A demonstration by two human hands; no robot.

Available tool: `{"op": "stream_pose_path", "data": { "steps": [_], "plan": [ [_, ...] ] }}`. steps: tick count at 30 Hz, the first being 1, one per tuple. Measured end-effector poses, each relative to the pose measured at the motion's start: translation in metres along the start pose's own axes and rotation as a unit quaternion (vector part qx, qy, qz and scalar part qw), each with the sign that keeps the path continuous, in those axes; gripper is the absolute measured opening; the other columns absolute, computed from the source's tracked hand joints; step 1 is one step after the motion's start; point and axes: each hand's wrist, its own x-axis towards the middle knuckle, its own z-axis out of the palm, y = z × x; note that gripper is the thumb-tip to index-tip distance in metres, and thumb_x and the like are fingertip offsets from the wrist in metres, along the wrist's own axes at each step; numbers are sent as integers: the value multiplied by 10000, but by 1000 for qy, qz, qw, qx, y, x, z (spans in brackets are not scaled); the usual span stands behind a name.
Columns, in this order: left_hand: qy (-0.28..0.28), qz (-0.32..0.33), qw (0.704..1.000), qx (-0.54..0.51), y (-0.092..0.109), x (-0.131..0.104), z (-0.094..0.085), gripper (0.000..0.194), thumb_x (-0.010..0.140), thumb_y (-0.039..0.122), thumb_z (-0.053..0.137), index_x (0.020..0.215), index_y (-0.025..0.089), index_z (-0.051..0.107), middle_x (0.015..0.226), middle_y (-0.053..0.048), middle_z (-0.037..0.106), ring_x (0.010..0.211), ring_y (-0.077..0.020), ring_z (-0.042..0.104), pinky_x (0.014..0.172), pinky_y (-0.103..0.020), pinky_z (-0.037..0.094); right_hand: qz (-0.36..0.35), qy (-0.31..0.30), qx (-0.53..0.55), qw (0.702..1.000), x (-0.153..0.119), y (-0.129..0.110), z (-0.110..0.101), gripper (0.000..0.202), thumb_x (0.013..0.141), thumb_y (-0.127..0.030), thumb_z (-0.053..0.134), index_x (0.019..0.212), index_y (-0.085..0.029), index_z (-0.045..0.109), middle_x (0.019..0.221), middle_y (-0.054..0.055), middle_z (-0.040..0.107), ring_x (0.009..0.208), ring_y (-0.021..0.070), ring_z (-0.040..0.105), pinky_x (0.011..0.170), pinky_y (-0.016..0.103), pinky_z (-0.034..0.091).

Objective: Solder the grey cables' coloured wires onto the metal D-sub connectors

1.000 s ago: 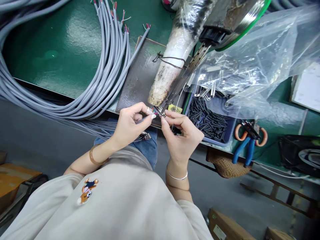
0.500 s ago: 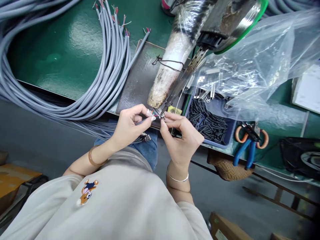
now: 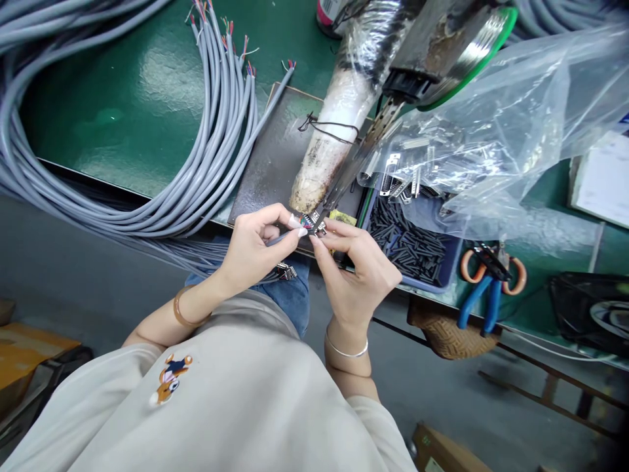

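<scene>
My left hand pinches the end of a grey cable, whose thin coloured wires fan out at the fingertips. My right hand is closed, thumb and fingers together, on a small metal D-sub connector right beside those wires. The dark lower end of a soldering iron in a fixed holder comes down at the connector; whether it touches cannot be made out. Just behind the fingertips is the scorched mouth of a white, film-wrapped tube.
Grey cables with stripped ends curve over the green bench at left. Right of my hands, a blue bin holds black sleeves, with a clear bag of connectors over it. Pliers lie at the bench edge. Finished-looking connectors hang near my lap.
My right thumb has shifted slightly left, closer to the wires. My left hand has barely moved. The whole view has shifted slightly.
</scene>
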Motion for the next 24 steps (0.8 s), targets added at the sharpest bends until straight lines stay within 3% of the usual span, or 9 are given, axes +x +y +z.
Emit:
{"op": "stream_pose_path", "data": {
  "steps": [7,11,15,19,24],
  "plan": [
    [-22,-13,1000,7,-6,-4,0,135,802,228,758,761,152,655,706,-15,640,499,-46,414,440,-193,272,1,-24,-2,1000,-8,2,-5,130,905,-156,717,871,-258,644,1097,5,812,884,150,793,801,284,652],
    [-25,-9,1000,6,-7,-6,1,141,793,232,773,762,155,660,714,-20,655,521,-59,458,447,-193,293,-11,-15,-19,1000,-11,1,-5,133,911,-155,710,869,-260,640,1085,10,817,876,156,797,779,284,652],
    [-39,-30,999,-10,-8,-10,1,139,798,231,769,771,150,659,692,-8,646,489,-42,413,438,-190,274,-21,-2,-28,999,-17,1,-6,129,903,-156,723,890,-260,646,1049,21,823,887,175,803,774,303,660],
    [-98,-103,984,-105,-3,-10,-2,240,756,279,833,755,150,630,658,8,657,417,-14,352,386,-177,238,-25,10,-2,1000,-25,5,-8,134,888,-153,732,909,-253,645,1086,36,822,859,175,806,756,299,662],
    [-201,-205,938,-195,2,-10,-8,321,768,357,839,776,159,586,692,-11,719,317,-2,335,307,-177,176,-41,-18,19,999,-34,7,-10,122,913,-171,701,925,-255,613,1118,53,821,859,182,809,701,287,648]
  ]
}}
